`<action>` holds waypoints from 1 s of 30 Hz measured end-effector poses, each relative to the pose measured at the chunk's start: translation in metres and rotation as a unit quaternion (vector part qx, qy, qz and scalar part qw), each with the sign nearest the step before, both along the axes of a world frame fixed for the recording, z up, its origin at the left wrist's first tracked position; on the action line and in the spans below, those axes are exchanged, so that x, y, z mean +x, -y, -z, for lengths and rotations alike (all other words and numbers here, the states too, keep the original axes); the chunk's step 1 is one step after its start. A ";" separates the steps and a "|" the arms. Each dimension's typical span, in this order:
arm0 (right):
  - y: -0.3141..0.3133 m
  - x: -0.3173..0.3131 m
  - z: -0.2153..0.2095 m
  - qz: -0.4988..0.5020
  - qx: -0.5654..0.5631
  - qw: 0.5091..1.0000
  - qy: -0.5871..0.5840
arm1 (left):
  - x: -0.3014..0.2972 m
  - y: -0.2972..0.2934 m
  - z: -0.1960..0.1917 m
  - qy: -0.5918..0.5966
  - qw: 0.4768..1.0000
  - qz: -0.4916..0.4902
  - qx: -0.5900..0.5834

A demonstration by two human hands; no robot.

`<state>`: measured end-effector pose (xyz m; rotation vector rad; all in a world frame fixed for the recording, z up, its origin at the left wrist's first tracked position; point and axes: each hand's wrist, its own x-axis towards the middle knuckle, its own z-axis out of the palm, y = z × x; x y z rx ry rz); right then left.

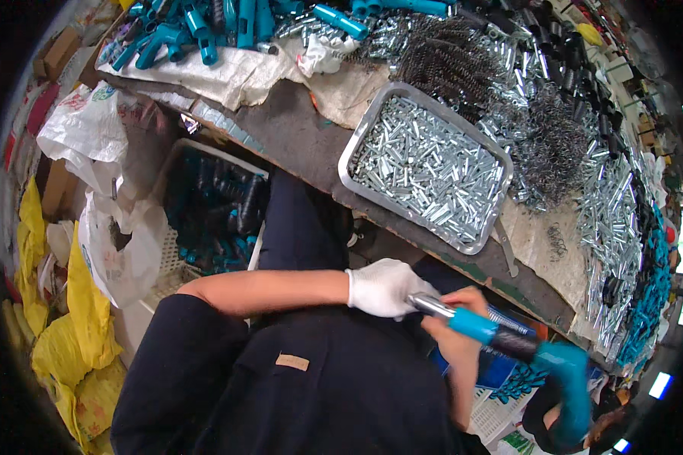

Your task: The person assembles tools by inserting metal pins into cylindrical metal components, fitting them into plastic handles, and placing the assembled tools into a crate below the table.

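My left hand [387, 289], in a white knitted glove, is closed at the bare silver end of a teal tubular part [474, 326]. This part has a black ribbed section and a bent teal end that points to the lower right, smeared by motion. My right hand [457, 343], bare, has its fingers wrapped round the tube just beside the glove. Both hands are over my lap, close in front of the bench's near edge. Part of the right fingers is hidden behind the tube.
A metal tray [349, 163] full of small silver pins lies on the bench [300, 148]. Behind it are piles of dark springs [448, 64], silver pins and teal tubes [247, 23]. A white basket [171, 254] with teal and black parts stands left of my legs, near plastic bags [121, 243].
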<state>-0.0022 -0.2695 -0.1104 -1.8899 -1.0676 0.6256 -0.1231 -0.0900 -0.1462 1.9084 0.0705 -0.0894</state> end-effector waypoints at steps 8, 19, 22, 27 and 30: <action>0.062 0.043 0.012 0.180 -0.081 0.863 -0.465 | -0.005 -0.056 0.096 -0.154 0.950 0.033 0.269; -0.070 -0.006 0.143 0.072 -0.285 0.946 -0.137 | -0.004 -0.134 0.127 -0.193 0.967 -0.102 0.128; -0.077 -0.007 0.157 0.040 -0.272 0.955 -0.110 | -0.003 -0.133 0.133 -0.191 0.969 -0.110 0.115; -0.082 -0.019 0.177 -0.059 -0.304 0.940 0.141 | -0.003 -0.133 0.137 -0.187 0.970 -0.115 0.100; -0.088 -0.029 0.174 -0.057 -0.247 0.956 0.147 | -0.005 -0.135 0.138 -0.186 0.970 -0.120 0.096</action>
